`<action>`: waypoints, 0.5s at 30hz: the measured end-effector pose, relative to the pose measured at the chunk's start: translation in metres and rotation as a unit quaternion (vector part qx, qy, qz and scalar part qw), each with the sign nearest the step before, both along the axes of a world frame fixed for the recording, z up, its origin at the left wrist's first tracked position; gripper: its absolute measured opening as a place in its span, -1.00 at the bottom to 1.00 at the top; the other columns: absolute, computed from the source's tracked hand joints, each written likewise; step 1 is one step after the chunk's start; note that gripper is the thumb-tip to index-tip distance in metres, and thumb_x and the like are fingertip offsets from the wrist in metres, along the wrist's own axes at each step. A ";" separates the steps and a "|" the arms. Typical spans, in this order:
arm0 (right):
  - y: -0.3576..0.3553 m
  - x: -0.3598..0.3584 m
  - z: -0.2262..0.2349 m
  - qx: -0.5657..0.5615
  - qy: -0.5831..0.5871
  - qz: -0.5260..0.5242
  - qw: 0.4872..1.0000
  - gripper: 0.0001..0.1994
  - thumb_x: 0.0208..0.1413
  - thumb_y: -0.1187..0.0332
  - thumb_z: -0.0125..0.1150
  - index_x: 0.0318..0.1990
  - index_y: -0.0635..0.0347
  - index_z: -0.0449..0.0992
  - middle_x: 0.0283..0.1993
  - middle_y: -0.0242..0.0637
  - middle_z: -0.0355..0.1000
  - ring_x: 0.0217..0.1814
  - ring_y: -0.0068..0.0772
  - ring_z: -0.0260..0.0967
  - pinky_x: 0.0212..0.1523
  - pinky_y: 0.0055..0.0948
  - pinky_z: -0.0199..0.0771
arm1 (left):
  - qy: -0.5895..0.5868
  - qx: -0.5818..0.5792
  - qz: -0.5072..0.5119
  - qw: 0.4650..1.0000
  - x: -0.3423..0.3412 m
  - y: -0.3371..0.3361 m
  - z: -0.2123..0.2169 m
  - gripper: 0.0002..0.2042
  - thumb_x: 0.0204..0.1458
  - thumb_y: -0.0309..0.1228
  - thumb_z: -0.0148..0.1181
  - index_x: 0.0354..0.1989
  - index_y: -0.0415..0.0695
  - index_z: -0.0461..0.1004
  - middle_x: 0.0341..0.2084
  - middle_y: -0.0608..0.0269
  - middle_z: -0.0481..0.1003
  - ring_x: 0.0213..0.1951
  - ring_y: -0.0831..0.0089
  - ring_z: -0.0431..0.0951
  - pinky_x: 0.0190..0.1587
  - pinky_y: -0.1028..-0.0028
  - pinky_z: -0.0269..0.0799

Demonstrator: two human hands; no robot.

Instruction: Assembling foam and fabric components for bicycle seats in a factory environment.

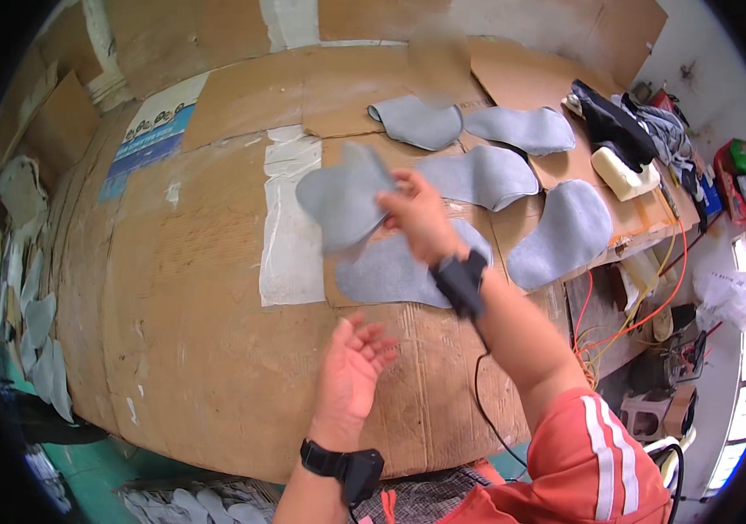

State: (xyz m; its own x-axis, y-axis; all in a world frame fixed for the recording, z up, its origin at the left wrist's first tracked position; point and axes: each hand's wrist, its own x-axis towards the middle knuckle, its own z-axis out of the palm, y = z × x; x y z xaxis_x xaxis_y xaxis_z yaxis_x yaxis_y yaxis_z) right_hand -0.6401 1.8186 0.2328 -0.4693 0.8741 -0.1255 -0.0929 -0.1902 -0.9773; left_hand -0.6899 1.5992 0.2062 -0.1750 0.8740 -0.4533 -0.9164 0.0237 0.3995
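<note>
My right hand (424, 217) pinches the edge of a grey, curved-edged cloth piece (342, 199) and holds it over the cardboard-covered table (207, 297). The piece is slightly smeared by motion. My left hand (355, 371) is nearer to me, palm turned up, with loosely bent fingers apart and nothing in them. Under my right wrist lies another grey cloth piece (390, 278), partly hidden by the arm. Beyond it is a similar piece (478, 177), and to its right a curved one (565, 234). Two more, a folded-looking piece (417, 122) and a long piece (521, 129), lie farther back.
A white strip (293, 231) and a blue printed sheet (150, 131) cover parts of the cardboard. Black cloth (609, 131) and a cream block (625, 175) sit at the right. Orange cable (635, 327) hangs off that edge. More grey pieces (41, 349) stand at the left.
</note>
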 end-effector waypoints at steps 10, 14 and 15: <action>-0.047 0.104 -0.026 0.337 -0.306 -0.149 0.878 -0.59 -0.03 0.30 0.27 -0.05 0.28 0.34 -0.17 -0.12 0.36 -0.13 -0.28 0.34 -0.11 -0.38 0.37 | 0.096 -0.084 0.269 0.954 -0.007 -0.056 0.031 -0.54 0.01 -0.49 0.08 0.13 -0.15 0.18 0.00 0.20 0.35 0.01 0.25 0.37 0.03 0.23 0.33; 0.037 0.219 -0.117 0.029 -0.457 -0.093 0.884 -0.61 0.06 0.18 0.16 -0.09 0.34 0.39 -0.33 -0.22 0.43 -0.45 -0.34 0.40 -0.41 -0.41 0.43 | 0.098 -0.091 0.286 0.949 -0.020 -0.159 0.040 -0.54 -0.01 -0.54 0.06 0.13 -0.17 0.20 0.02 0.18 0.34 0.05 0.26 0.35 0.09 0.22 0.26; 0.030 0.203 -0.118 -0.040 -0.337 -0.086 0.937 -0.72 0.05 0.18 0.16 -0.24 0.22 0.42 -0.53 -0.45 0.31 -0.66 -0.56 0.25 -0.64 -0.58 0.28 | 0.102 -0.114 0.340 0.928 -0.023 -0.194 0.038 -0.54 -0.01 -0.54 0.06 0.13 -0.17 0.20 0.02 0.18 0.34 0.05 0.26 0.35 0.09 0.22 0.26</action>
State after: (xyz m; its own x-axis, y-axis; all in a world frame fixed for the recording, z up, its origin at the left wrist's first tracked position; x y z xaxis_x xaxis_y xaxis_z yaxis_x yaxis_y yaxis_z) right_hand -0.4374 1.8482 0.1147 -0.1135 0.9047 -0.4107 0.5034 -0.3040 -0.8088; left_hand -0.7127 1.4052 0.2447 -0.7536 0.4152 -0.5095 -0.6560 -0.4268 0.6225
